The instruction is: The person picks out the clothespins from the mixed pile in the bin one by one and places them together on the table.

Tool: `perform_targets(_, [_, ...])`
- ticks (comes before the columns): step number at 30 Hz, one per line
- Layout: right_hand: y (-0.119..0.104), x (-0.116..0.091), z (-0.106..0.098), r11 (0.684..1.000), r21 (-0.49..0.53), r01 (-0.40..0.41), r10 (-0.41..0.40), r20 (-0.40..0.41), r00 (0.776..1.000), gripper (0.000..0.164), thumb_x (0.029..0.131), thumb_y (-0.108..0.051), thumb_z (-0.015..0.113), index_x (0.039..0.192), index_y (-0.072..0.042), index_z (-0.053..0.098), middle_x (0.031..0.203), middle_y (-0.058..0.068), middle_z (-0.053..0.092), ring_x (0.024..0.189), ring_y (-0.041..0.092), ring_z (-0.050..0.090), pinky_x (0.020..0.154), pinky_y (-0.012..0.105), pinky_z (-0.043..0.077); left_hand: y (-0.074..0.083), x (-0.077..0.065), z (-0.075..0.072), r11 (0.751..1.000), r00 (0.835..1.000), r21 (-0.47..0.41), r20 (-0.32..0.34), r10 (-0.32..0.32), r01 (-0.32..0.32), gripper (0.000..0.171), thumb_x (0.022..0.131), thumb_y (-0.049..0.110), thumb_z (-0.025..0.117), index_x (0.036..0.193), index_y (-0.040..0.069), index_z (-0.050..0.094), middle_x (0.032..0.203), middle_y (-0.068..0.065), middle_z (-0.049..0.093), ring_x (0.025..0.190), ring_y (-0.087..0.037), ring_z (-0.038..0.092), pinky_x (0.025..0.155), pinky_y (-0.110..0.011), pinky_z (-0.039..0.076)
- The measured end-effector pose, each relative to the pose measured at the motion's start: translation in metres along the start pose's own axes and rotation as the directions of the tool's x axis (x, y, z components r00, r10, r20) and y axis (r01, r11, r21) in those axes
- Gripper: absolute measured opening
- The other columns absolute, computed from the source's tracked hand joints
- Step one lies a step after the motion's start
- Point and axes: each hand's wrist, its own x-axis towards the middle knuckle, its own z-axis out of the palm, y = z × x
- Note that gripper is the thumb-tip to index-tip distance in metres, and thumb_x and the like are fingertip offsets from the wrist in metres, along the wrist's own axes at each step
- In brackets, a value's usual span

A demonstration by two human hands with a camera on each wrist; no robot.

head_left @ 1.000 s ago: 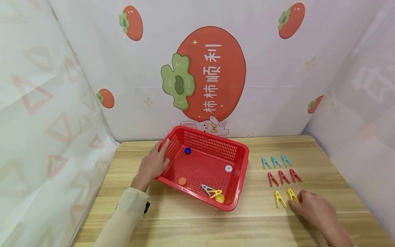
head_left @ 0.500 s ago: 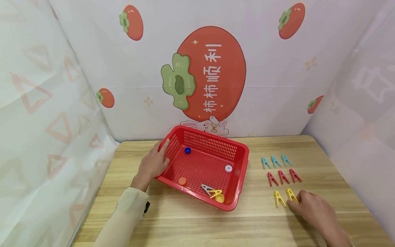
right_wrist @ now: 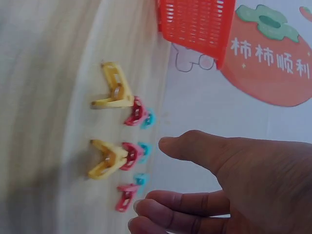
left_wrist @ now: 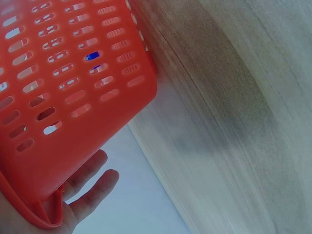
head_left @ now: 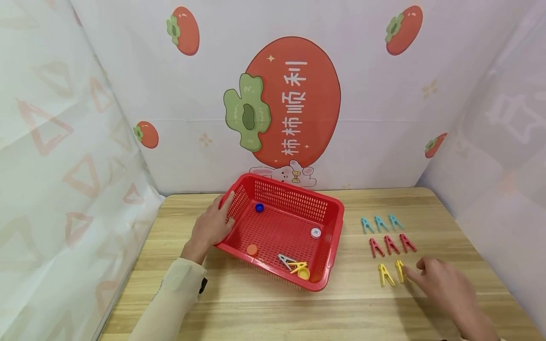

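My left hand (head_left: 211, 225) holds the left rim of a red plastic basket (head_left: 283, 187), thumb over the edge and fingers outside, as the left wrist view shows. My right hand (head_left: 445, 286) hovers just right of a yellow clothespin (head_left: 399, 271), partly hidden behind its fingers in the head view. Nothing lies between the parted thumb and fingers in the right wrist view. Left of that stands another yellow clothespin (head_left: 386, 274). Behind them are a row of red clothespins (head_left: 391, 245) and a row of light blue clothespins (head_left: 381, 223).
Inside the basket lie a blue cap (head_left: 259, 207), a white cap (head_left: 315, 232), an orange cap (head_left: 252, 250), a yellow cap (head_left: 304, 274), a grey clothespin (head_left: 286, 259) and a yellow clothespin (head_left: 298, 266). A printed cloth wall (head_left: 375, 142) stands behind the wooden table (head_left: 341, 312).
My right hand has drawn slightly right, its fingers coming off the right-hand yellow clothespin, which stays on the table. The left hand and basket have not moved.
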Motion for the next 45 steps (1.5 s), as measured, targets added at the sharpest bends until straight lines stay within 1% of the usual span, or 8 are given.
perform_targets(7, [-0.030, 0.009, -0.016, 0.995, -0.025, 0.096, -0.097, -0.080, 0.992, 0.048, 0.103, -0.042, 0.072, 0.071, -0.016, 0.049, 0.062, -0.005, 0.034, 0.056, 0.013, 0.032, 0.051, 0.030, 0.025, 0.000, 0.000, -0.001, 1.000, 1.000, 0.003, -0.001, 0.004, -0.004, 0.084, 0.106, 0.027, 0.063, 0.177, 0.024, 0.018, 0.176, -0.022, 0.029, 0.133, -0.042, 0.057, 0.099, -0.062, 0.061])
perform_targets(15, [-0.076, 0.029, -0.045, 0.971, -0.091, 0.222, -0.230, -0.088, 0.969, 0.030, 0.096, -0.033, 0.082, 0.091, -0.004, 0.075, 0.074, -0.001, 0.065, 0.057, 0.013, 0.049, 0.047, 0.031, 0.039, 0.002, 0.000, -0.001, 1.000, 1.000, 0.004, -0.001, -0.004, 0.004, 0.084, 0.106, 0.027, 0.063, 0.177, 0.024, 0.018, 0.176, -0.021, 0.029, 0.134, -0.042, 0.057, 0.100, -0.062, 0.061])
perform_targets(21, [-0.122, 0.041, -0.058, 0.956, -0.085, 0.282, -0.283, -0.005, 0.959, 0.028, 0.095, -0.033, 0.083, 0.093, -0.007, 0.073, 0.064, -0.008, 0.059, 0.056, 0.009, 0.052, 0.050, 0.028, 0.041, 0.004, -0.001, -0.001, 1.000, 1.000, 0.000, 0.005, -0.004, 0.004, 0.085, 0.105, 0.026, 0.063, 0.177, 0.024, 0.019, 0.175, -0.022, 0.029, 0.134, -0.043, 0.056, 0.100, -0.062, 0.061])
perform_targets(25, [-0.153, 0.046, -0.064, 0.941, -0.096, 0.326, -0.325, 0.021, 0.945, 0.033, 0.094, -0.033, 0.084, 0.104, -0.004, 0.075, 0.074, -0.001, 0.068, 0.052, 0.007, 0.055, 0.052, 0.028, 0.048, 0.004, -0.002, -0.001, 1.000, 1.000, -0.001, 0.007, -0.011, 0.011, 0.084, 0.105, 0.026, 0.063, 0.177, 0.024, 0.020, 0.176, -0.021, 0.029, 0.133, -0.042, 0.056, 0.100, -0.061, 0.061])
perform_targets(28, [-0.174, 0.050, -0.067, 0.915, -0.145, 0.377, -0.382, -0.009, 0.924, 0.032, 0.091, -0.033, 0.087, 0.104, -0.005, 0.077, 0.082, 0.004, 0.072, 0.054, 0.009, 0.057, 0.051, 0.026, 0.049, 0.004, -0.002, -0.001, 1.000, 1.000, 0.000, 0.003, -0.016, 0.016, 0.084, 0.105, 0.026, 0.064, 0.177, 0.025, 0.020, 0.176, -0.021, 0.029, 0.133, -0.042, 0.056, 0.101, -0.061, 0.061])
perform_targets(32, [-0.198, 0.054, -0.068, 0.872, -0.239, 0.427, -0.443, -0.014, 0.896, 0.032, 0.089, -0.035, 0.090, 0.100, -0.008, 0.076, 0.074, 0.001, 0.068, 0.057, 0.011, 0.053, 0.050, 0.023, 0.047, 0.004, -0.001, -0.001, 1.000, 1.000, 0.003, -0.003, -0.011, 0.011, 0.085, 0.104, 0.025, 0.065, 0.176, 0.024, 0.021, 0.175, -0.021, 0.030, 0.134, -0.042, 0.057, 0.101, -0.063, 0.060])
perform_targets(39, [-0.235, 0.062, -0.065, 0.809, -0.312, 0.498, -0.508, 0.057, 0.860, 0.037, 0.088, -0.039, 0.090, 0.101, -0.007, 0.077, 0.075, 0.001, 0.069, 0.058, 0.012, 0.053, 0.049, 0.022, 0.047, 0.004, -0.001, -0.001, 1.000, 1.000, 0.013, -0.012, -0.008, 0.008, 0.085, 0.104, 0.025, 0.065, 0.176, 0.024, 0.020, 0.175, -0.021, 0.031, 0.134, -0.041, 0.057, 0.102, -0.062, 0.060])
perform_targets(45, [-0.253, 0.068, -0.055, 0.747, -0.313, 0.587, -0.587, 0.105, 0.802, 0.033, 0.088, -0.038, 0.090, 0.095, -0.009, 0.078, 0.079, 0.003, 0.075, 0.061, 0.013, 0.055, 0.052, 0.024, 0.052, 0.005, -0.001, -0.002, 1.000, 1.000, 0.014, -0.013, -0.011, 0.011, 0.085, 0.104, 0.025, 0.065, 0.176, 0.025, 0.021, 0.175, -0.021, 0.032, 0.132, -0.041, 0.058, 0.101, -0.062, 0.060])
